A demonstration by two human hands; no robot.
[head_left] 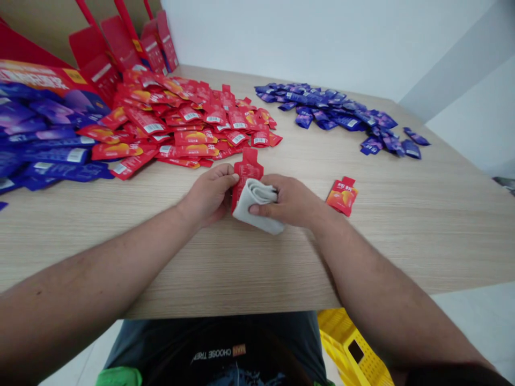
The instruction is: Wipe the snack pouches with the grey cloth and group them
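Observation:
Over the near middle of the table, my left hand pinches the left edge of a red sachet, whose notched top points away from me. My right hand grips a folded white cloth, thumb on its near face. The cloth lies against the sachet and hides its lower part. A single red sachet with an orange fruit print rests on the table to the right of my right hand. Beyond my left hand spreads a large pile of red sachets.
Purple sachets are heaped at the left, and another purple group lies at the back right. Red cartons with raised flaps stand at the back left. Below the table's front edge is a yellow plastic crate.

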